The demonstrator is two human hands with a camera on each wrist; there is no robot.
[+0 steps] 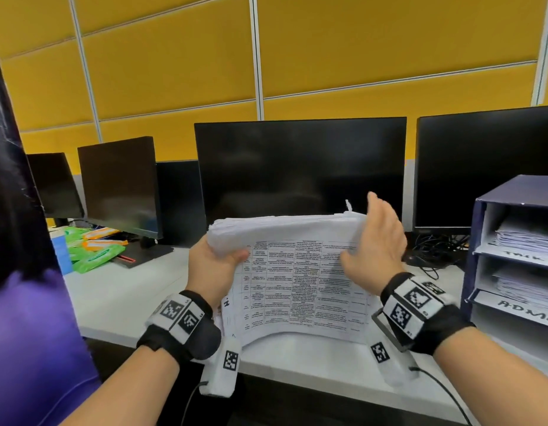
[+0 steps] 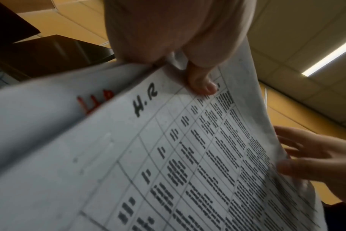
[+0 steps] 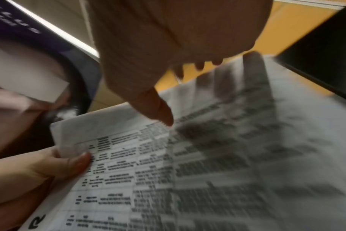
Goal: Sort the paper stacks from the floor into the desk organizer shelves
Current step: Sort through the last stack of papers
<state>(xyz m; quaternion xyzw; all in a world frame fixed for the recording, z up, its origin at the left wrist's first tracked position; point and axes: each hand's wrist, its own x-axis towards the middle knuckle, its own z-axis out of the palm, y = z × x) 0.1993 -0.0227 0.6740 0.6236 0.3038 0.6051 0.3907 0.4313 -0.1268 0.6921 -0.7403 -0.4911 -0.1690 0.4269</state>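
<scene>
Head view: the desk organizer (image 1: 478, 250) at the right end of the desk (image 1: 128, 290) holds papers on its two upper shelves, one lip lettered "ADMI", cut off. A paper stack (image 1: 297, 281) stands bowed on the desk before a dark monitor (image 1: 300, 167). The left hand (image 1: 213, 269) pinches its left edge, thumb on the front sheet marked "H.R"; the right hand (image 1: 374, 250) lies fingers extended against its right edge.

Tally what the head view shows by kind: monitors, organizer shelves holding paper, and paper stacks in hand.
Monitors: 4
Organizer shelves holding paper: 2
Paper stack held by left hand and right hand: 1
Total: 7
</scene>
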